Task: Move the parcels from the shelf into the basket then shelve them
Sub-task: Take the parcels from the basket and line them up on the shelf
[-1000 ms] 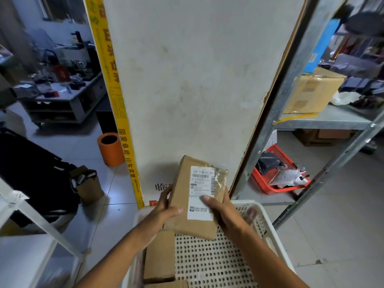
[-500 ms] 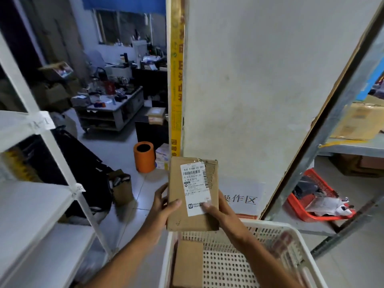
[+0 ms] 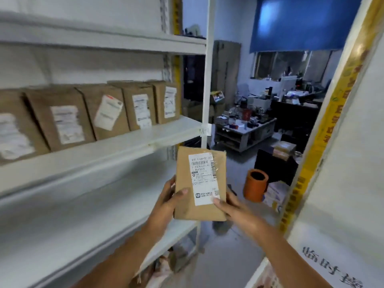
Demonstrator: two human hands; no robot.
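In front of the white shelf (image 3: 87, 150), the fingers (image 3: 180, 192) of the left hand (image 3: 166, 204) and the right hand (image 3: 234, 208) are closed on a brown parcel (image 3: 200, 183), held upright in the air. Its label print is too small to read. The basket seen a moment ago is now out of view. Five blurry parcels (image 3: 108, 109) stand on the shelf. An orange tube (image 3: 256, 185) sits on the floor.

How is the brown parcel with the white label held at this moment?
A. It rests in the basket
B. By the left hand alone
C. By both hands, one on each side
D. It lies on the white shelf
C: the left hand and right hand grip opposite sides of the parcel, clear of the white shelf.
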